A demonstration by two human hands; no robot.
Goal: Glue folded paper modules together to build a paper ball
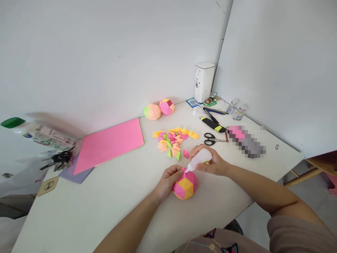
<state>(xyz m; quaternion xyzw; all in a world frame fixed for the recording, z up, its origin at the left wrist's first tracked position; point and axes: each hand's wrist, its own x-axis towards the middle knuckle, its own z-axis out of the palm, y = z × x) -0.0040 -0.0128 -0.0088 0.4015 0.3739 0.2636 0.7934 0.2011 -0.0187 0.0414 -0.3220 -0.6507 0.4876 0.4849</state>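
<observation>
A pink and orange folded-paper ball (185, 188) rests at the front of the white table. My left hand (168, 179) is closed at its left upper side, fingertips pinching by a pink paper flap on top. A white glue bottle (201, 158) lies tilted in the closed fingers of my right hand (214, 163). Its nozzle points down and left and meets the top of the ball beside my left fingertips; whether glue is coming out is too small to see. One loose pink paper piece (186, 154) is just behind the bottle, close to my right fingers.
Folded paper pieces (173, 138) lie in a pile behind the ball. Two finished-looking paper balls (152, 112) sit by the wall. Pink sheets (113, 144) and a bottle (39, 133) are left; scissors (210, 139), a cutter (212, 124) and small jars (239, 113) are right.
</observation>
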